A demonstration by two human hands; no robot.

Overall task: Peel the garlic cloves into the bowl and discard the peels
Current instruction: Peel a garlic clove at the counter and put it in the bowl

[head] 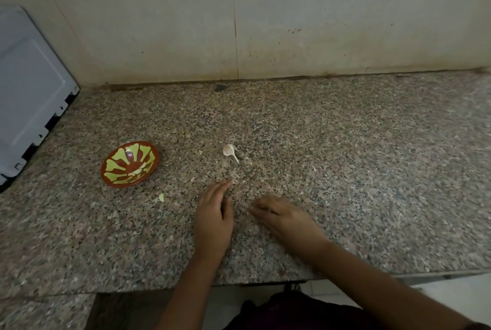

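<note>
Granite counter (345,170), speckled. I observe the garlic remnant (230,151), stem attached, lying mid-counter, well apart from the red patterned bowl (127,155) to its left. A pale scrap (161,197) lies nearer the edge, below the bowl. The left hand (212,220) rests with fingers straight and together. The right hand (281,218) has bent fingers; I cannot tell whether it pinches anything.

The bowl (117,167) is red-brown with a yellow-green petal pattern. Beneath it the countertop (345,170) is speckled grey, pink and black. Right of it the garlic (230,151) is off-white.
</note>
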